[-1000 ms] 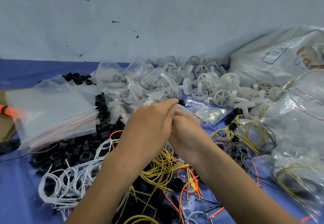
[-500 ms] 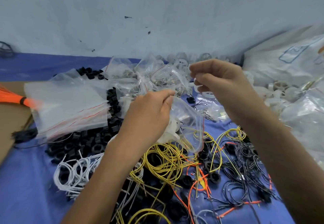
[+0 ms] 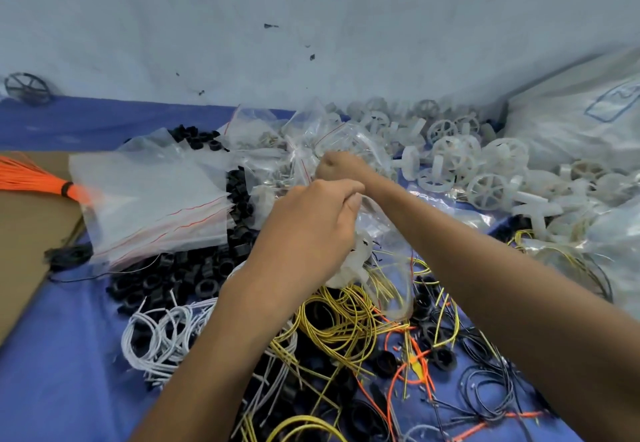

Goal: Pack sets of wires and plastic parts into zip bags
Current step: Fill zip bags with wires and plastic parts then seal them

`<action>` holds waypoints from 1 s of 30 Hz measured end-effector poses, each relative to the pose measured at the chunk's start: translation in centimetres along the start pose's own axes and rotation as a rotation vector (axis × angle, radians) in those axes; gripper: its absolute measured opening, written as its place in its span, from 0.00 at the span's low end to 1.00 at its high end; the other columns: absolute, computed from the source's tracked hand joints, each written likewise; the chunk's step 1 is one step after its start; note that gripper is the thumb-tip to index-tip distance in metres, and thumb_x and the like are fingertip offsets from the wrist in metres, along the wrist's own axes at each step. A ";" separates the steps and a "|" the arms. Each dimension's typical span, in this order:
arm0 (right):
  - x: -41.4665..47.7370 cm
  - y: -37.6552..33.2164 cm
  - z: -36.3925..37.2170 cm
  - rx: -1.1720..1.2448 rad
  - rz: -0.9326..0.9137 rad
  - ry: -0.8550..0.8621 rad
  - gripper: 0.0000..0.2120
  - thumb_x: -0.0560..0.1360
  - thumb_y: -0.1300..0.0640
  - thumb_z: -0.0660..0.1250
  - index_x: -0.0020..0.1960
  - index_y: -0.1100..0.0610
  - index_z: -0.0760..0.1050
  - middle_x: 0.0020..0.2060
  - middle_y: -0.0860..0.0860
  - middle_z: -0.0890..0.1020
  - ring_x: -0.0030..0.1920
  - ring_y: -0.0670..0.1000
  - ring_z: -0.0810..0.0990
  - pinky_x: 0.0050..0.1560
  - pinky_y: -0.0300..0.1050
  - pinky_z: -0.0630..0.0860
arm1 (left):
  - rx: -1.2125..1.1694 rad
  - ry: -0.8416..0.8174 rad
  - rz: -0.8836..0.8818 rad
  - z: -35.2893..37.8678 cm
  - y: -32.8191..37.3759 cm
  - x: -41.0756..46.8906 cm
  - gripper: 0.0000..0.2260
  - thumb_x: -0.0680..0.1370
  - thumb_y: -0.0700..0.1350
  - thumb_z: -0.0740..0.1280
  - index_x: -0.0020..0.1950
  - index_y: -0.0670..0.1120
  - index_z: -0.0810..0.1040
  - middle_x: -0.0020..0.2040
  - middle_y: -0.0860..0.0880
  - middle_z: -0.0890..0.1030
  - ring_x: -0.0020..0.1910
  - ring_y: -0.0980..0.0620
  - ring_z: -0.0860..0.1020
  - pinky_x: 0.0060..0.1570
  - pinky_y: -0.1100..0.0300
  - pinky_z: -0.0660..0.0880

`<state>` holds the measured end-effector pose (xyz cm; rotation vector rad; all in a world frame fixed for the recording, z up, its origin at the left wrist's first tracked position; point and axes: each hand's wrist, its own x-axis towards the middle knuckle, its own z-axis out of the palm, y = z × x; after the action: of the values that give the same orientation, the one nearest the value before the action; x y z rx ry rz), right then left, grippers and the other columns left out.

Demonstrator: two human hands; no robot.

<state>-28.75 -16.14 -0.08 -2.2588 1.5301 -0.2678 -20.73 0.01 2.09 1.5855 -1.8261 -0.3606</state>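
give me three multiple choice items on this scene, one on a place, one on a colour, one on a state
1. Where does the orange wire bundle lie? A hanging on the wall; B at the far left, beside the stack of empty bags; C inside the held bag.
2. What colour are the wires in the zip bag that is held up? A white; B orange; C yellow.
3. What is the left hand doing? A gripping the zip bag; B lying flat and open; C hanging idle.

1 B: its strands fan out at the left edge, next to the stack.
2 C: yellow loops show through the clear plastic.
3 A: its fingers curl round the bag's top.
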 end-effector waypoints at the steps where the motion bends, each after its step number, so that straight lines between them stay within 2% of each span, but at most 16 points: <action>1: -0.3 0.4 -0.4 0.158 0.016 0.063 0.07 0.79 0.62 0.57 0.45 0.62 0.72 0.43 0.59 0.76 0.38 0.52 0.73 0.37 0.40 0.71 | -0.009 0.002 0.003 0.0 0.0 0.0 0.14 0.83 0.51 0.59 0.67 0.56 0.78 0.52 0.53 0.84 0.54 0.51 0.79 0.56 0.54 0.74; 3: -0.6 0.6 -1.0 0.217 0.018 0.094 0.13 0.77 0.56 0.60 0.35 0.59 0.68 0.33 0.54 0.72 0.33 0.51 0.67 0.32 0.44 0.64 | -0.012 -0.010 0.009 0.1 0.2 0.1 0.14 0.83 0.51 0.59 0.67 0.56 0.77 0.52 0.53 0.84 0.54 0.51 0.79 0.55 0.52 0.75; 5: -0.1 0.0 -0.6 -0.014 -0.018 0.005 0.20 0.77 0.48 0.63 0.32 0.58 0.67 0.29 0.54 0.70 0.31 0.52 0.67 0.34 0.46 0.63 | 0.001 -0.021 0.018 0.2 0.4 0.1 0.14 0.83 0.51 0.59 0.66 0.56 0.78 0.53 0.52 0.84 0.55 0.50 0.79 0.55 0.51 0.75; 6: 0.2 -0.5 -0.1 -0.125 -0.001 -0.044 0.20 0.78 0.48 0.62 0.33 0.59 0.68 0.31 0.54 0.73 0.34 0.53 0.70 0.35 0.46 0.65 | 0.008 -0.019 0.024 0.2 0.4 0.0 0.13 0.83 0.51 0.60 0.66 0.56 0.78 0.53 0.52 0.84 0.54 0.50 0.79 0.55 0.52 0.75; 9: 1.1 -1.0 1.6 -0.246 0.071 -0.115 0.13 0.80 0.61 0.59 0.36 0.58 0.68 0.42 0.57 0.77 0.44 0.57 0.75 0.45 0.47 0.71 | 0.034 -0.018 0.036 0.2 0.3 0.0 0.11 0.83 0.50 0.60 0.61 0.55 0.80 0.48 0.51 0.85 0.49 0.50 0.80 0.51 0.51 0.76; 13: 1.0 -0.3 1.7 -0.038 -0.029 0.015 0.04 0.77 0.61 0.61 0.46 0.61 0.72 0.42 0.56 0.78 0.44 0.56 0.75 0.47 0.50 0.73 | 0.030 -0.019 0.033 0.1 0.2 0.0 0.13 0.83 0.50 0.60 0.64 0.56 0.79 0.49 0.51 0.85 0.49 0.51 0.80 0.51 0.53 0.76; 15: 1.1 0.0 1.3 0.006 -0.074 0.097 0.10 0.76 0.59 0.65 0.56 0.60 0.70 0.42 0.55 0.78 0.43 0.56 0.76 0.45 0.49 0.72 | 0.018 -0.011 0.043 0.1 0.3 0.2 0.14 0.83 0.50 0.60 0.66 0.55 0.78 0.51 0.51 0.84 0.50 0.51 0.80 0.51 0.55 0.76; 17: 1.1 -0.2 1.3 -0.085 -0.108 0.055 0.15 0.77 0.57 0.66 0.62 0.58 0.69 0.45 0.55 0.80 0.46 0.56 0.79 0.46 0.49 0.75 | 0.007 -0.012 0.050 0.2 0.4 0.1 0.13 0.83 0.50 0.60 0.65 0.55 0.79 0.52 0.51 0.84 0.50 0.51 0.80 0.52 0.54 0.76; 19: 1.0 -0.9 1.5 -0.255 -0.098 -0.052 0.10 0.80 0.59 0.61 0.59 0.61 0.74 0.50 0.58 0.81 0.52 0.58 0.80 0.55 0.54 0.76 | 0.008 -0.011 0.055 0.1 0.4 0.0 0.12 0.83 0.49 0.60 0.62 0.55 0.80 0.49 0.50 0.85 0.49 0.49 0.81 0.51 0.51 0.77; 21: 0.9 -1.4 1.5 -0.204 -0.086 -0.041 0.11 0.81 0.61 0.57 0.57 0.63 0.75 0.52 0.58 0.81 0.53 0.59 0.79 0.57 0.53 0.75 | 0.009 -0.007 0.051 -0.1 0.2 0.0 0.11 0.82 0.50 0.60 0.60 0.55 0.80 0.46 0.50 0.84 0.47 0.49 0.81 0.49 0.50 0.77; 25: 0.6 -0.9 -1.6 0.148 -0.060 0.123 0.03 0.80 0.60 0.58 0.51 0.60 0.69 0.43 0.54 0.73 0.42 0.50 0.74 0.39 0.41 0.69 | -0.018 0.020 0.058 -0.2 -0.1 0.2 0.13 0.83 0.50 0.60 0.64 0.55 0.79 0.52 0.53 0.84 0.53 0.49 0.80 0.54 0.51 0.76; 26: 0.1 -0.9 -2.9 0.401 -0.020 0.122 0.06 0.80 0.58 0.60 0.55 0.60 0.68 0.45 0.54 0.74 0.42 0.47 0.78 0.37 0.36 0.74 | -0.028 0.014 0.059 -0.1 -0.1 0.3 0.13 0.83 0.50 0.60 0.64 0.54 0.79 0.49 0.54 0.84 0.50 0.50 0.80 0.52 0.53 0.76; 27: -0.8 -1.1 -4.4 0.728 0.003 0.099 0.14 0.79 0.55 0.63 0.61 0.61 0.66 0.52 0.56 0.76 0.46 0.45 0.81 0.43 0.32 0.77 | -0.035 0.006 0.058 0.0 -0.2 0.2 0.13 0.83 0.50 0.60 0.64 0.54 0.79 0.41 0.56 0.82 0.43 0.52 0.79 0.47 0.56 0.75; 28: -1.7 -1.0 -6.1 1.075 0.029 0.095 0.25 0.78 0.50 0.66 0.68 0.62 0.63 0.61 0.61 0.74 0.55 0.49 0.82 0.51 0.38 0.80 | -0.040 -0.001 0.055 0.1 -0.2 0.2 0.13 0.83 0.49 0.60 0.64 0.54 0.80 0.34 0.58 0.77 0.36 0.55 0.75 0.41 0.59 0.72; 29: -3.0 -0.8 -7.6 1.402 0.050 0.105 0.29 0.78 0.47 0.67 0.72 0.60 0.60 0.66 0.64 0.71 0.58 0.55 0.81 0.54 0.46 0.81 | -0.043 -0.004 0.052 0.2 -0.2 0.2 0.13 0.83 0.49 0.60 0.64 0.54 0.80 0.30 0.59 0.73 0.33 0.56 0.73 0.39 0.61 0.69; 30: -4.6 -0.6 -8.8 1.655 0.040 0.118 0.27 0.78 0.47 0.68 0.68 0.60 0.63 0.65 0.66 0.72 0.56 0.59 0.81 0.53 0.49 0.82 | -0.043 -0.008 0.052 0.2 -0.2 0.3 0.13 0.83 0.49 0.60 0.64 0.54 0.80 0.30 0.59 0.71 0.34 0.56 0.74 0.39 0.62 0.68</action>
<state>-33.23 -13.64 8.45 -0.8551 0.7205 -1.1264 -20.71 -0.32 1.90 1.5065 -1.8494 -0.3803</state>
